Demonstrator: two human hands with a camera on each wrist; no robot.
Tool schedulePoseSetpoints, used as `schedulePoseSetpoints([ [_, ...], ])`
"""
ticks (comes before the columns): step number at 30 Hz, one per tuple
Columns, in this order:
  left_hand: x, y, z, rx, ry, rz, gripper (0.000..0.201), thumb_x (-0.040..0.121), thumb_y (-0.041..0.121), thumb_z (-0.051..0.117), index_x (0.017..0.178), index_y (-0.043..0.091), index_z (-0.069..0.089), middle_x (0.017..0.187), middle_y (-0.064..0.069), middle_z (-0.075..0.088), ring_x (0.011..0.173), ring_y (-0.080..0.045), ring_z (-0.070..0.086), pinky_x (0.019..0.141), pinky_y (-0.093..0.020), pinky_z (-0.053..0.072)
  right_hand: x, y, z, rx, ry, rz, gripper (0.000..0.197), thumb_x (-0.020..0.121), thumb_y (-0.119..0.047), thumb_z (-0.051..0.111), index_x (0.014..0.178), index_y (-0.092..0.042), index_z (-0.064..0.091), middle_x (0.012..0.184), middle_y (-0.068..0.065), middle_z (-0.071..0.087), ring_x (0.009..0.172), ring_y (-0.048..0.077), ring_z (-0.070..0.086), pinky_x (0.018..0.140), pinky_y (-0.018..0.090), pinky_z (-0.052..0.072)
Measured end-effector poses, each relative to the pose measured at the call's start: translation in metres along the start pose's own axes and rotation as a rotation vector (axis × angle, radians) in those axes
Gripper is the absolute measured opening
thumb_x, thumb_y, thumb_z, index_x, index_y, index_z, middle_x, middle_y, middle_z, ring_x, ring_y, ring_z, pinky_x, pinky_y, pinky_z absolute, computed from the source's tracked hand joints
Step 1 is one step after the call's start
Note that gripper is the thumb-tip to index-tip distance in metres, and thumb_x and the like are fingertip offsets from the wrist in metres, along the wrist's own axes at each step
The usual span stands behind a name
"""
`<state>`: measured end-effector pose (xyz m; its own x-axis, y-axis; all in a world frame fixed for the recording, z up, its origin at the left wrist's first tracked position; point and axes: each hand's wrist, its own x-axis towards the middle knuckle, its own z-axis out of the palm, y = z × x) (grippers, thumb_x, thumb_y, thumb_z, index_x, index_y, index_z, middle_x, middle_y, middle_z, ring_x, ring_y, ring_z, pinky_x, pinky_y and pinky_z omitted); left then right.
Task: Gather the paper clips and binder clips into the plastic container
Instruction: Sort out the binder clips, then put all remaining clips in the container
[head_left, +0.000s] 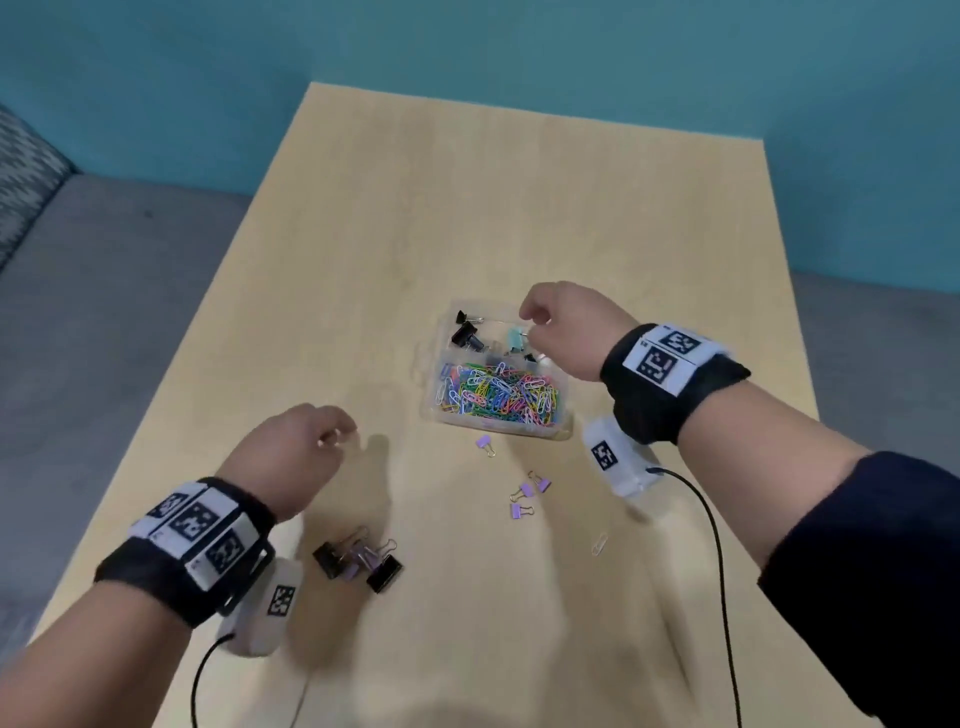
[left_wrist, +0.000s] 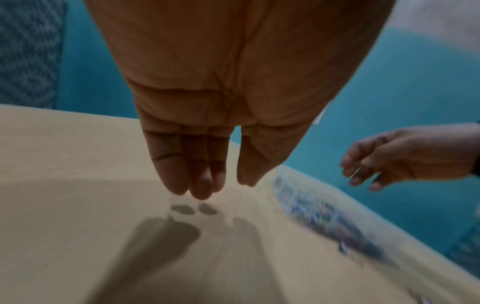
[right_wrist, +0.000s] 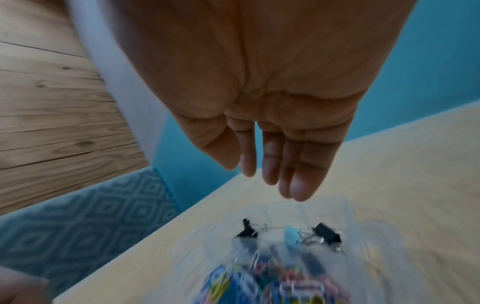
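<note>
Pale wood worktop (head_left: 467, 208) fills my head view, w/ the clear plastic two-compartment container (head_left: 563, 432) sitting mid-right. Near compartment holds the heap of multicoloured paper clips (head_left: 498, 392); far one holds black binder clips (head_left: 464, 332) and a pale blue binder clip (head_left: 514, 338). My right hand (head_left: 566, 327) hovers over the far compartment, fingers hanging down. Left hand (head_left: 291, 452) hovers over bare worktop to the container's left. Outside the container: small purple binder clips (head_left: 524, 491) just in front of it, a cluster of black and purple binder clips (head_left: 358, 561) near my left wrist, one white paper clip (head_left: 599, 543) near the right forearm.

Left wrist cam: left hand (left_wrist: 221, 102) loose, fingers (left_wrist: 182, 164) pointing down, nothing in them, shadow on the worktop below. Container is a blur at right.

Right wrist cam: right hand (right_wrist: 259, 92) released, fingers (right_wrist: 298, 174) straight-ish and empty, above the container (right_wrist: 348, 207); black clips (right_wrist: 327, 233) and the blue one (right_wrist: 292, 236) lie inside, apart from the fingertips.
</note>
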<state>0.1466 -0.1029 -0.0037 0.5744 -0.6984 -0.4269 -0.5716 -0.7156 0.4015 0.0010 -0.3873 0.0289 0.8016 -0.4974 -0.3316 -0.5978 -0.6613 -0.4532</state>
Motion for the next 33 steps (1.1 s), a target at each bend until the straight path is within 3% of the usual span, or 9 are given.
schedulePoseSetpoints([
  [3, -0.040, -0.033, 0.021, 0.037, -0.125, 0.013, 0.032, 0.081, 0.019, 0.059, 0.108, 0.037, 0.062, 0.099, 0.009, 0.055, 0.084, -0.005, 0.056, 0.077, -0.024, 0.044, -0.045, 0.006, 0.024, -0.034, -0.090, -0.128, 0.014, 0.086, -0.013, 0.048, 0.091, -0.022, 0.058, 0.088, 0.000, 0.060, 0.078, 0.023, 0.055, 0.066, 0.032, 0.044],
  [6, -0.064, -0.046, 0.042, -0.051, -0.056, 0.131, 0.032, 0.073, 0.016, 0.066, 0.098, 0.037, 0.064, 0.085, 0.013, 0.055, 0.086, 0.003, 0.048, 0.075, -0.021, 0.042, -0.076, 0.022, 0.057, -0.195, -0.230, -0.165, 0.017, 0.084, -0.015, 0.046, 0.094, -0.026, 0.053, 0.093, -0.002, 0.060, 0.077, 0.021, 0.053, 0.068, 0.033, 0.047],
  [9, -0.067, -0.053, 0.059, -0.031, 0.002, 0.163, 0.041, 0.067, 0.019, 0.074, 0.105, 0.034, 0.067, 0.092, 0.007, 0.054, 0.087, -0.007, 0.054, 0.076, -0.028, 0.049, -0.093, 0.035, 0.081, -0.321, -0.216, -0.140, 0.012, 0.084, -0.014, 0.046, 0.093, -0.022, 0.046, 0.093, -0.002, 0.050, 0.074, 0.021, 0.051, 0.065, 0.037, 0.048],
  [11, -0.067, -0.050, 0.064, -0.009, 0.019, 0.179, 0.041, 0.068, 0.018, 0.075, 0.105, 0.033, 0.068, 0.095, 0.004, 0.051, 0.078, -0.015, 0.059, 0.071, -0.029, 0.051, -0.098, 0.037, 0.092, -0.360, -0.191, -0.131, 0.009, 0.084, -0.012, 0.046, 0.091, -0.018, 0.044, 0.090, 0.000, 0.042, 0.074, 0.022, 0.049, 0.063, 0.038, 0.047],
  [13, -0.068, -0.043, 0.067, 0.034, 0.017, 0.190, 0.034, 0.071, 0.018, 0.073, 0.101, 0.032, 0.066, 0.093, 0.006, 0.049, 0.068, -0.015, 0.056, 0.063, -0.029, 0.049, -0.099, 0.036, 0.100, -0.364, -0.179, -0.114, 0.011, 0.085, -0.013, 0.046, 0.095, -0.016, 0.046, 0.093, 0.001, 0.042, 0.080, 0.022, 0.045, 0.064, 0.037, 0.043],
  [18, -0.064, -0.039, 0.070, 0.119, -0.022, 0.058, 0.022, 0.074, 0.012, 0.059, 0.084, 0.031, 0.052, 0.089, 0.011, 0.042, 0.064, -0.013, 0.050, 0.058, -0.027, 0.042, -0.100, 0.031, 0.113, -0.345, -0.144, -0.116, 0.010, 0.088, -0.014, 0.048, 0.097, -0.015, 0.047, 0.100, 0.006, 0.047, 0.090, 0.027, 0.047, 0.067, 0.038, 0.044],
  [24, -0.066, -0.023, 0.078, 0.097, 0.001, -0.008, 0.033, 0.072, 0.040, 0.068, 0.097, 0.026, 0.053, 0.095, 0.005, 0.045, 0.080, -0.016, 0.049, 0.070, -0.030, 0.046, -0.098, 0.024, 0.120, -0.353, -0.143, -0.112, 0.009, 0.089, -0.013, 0.049, 0.096, -0.016, 0.044, 0.103, 0.007, 0.045, 0.089, 0.028, 0.045, 0.067, 0.039, 0.045],
  [28, -0.063, -0.014, 0.079, 0.115, -0.011, -0.046, 0.022, 0.076, 0.033, 0.063, 0.087, 0.021, 0.049, 0.087, 0.004, 0.044, 0.073, -0.016, 0.049, 0.065, -0.031, 0.045, -0.095, 0.022, 0.123, -0.349, -0.174, -0.079, 0.022, 0.082, 0.000, 0.047, 0.084, -0.018, 0.034, 0.098, 0.007, 0.041, 0.080, 0.024, 0.036, 0.061, 0.036, 0.038],
  [33, -0.068, -0.012, 0.077, -0.026, 0.058, -0.122, 0.015, 0.075, 0.026, 0.066, 0.082, 0.020, 0.053, 0.085, 0.003, 0.046, 0.062, -0.016, 0.054, 0.057, -0.029, 0.042, -0.096, 0.021, 0.121, -0.260, -0.159, -0.042, 0.022, 0.079, 0.001, 0.045, 0.086, -0.018, 0.036, 0.094, 0.002, 0.033, 0.083, 0.025, 0.039, 0.064, 0.036, 0.041],
])
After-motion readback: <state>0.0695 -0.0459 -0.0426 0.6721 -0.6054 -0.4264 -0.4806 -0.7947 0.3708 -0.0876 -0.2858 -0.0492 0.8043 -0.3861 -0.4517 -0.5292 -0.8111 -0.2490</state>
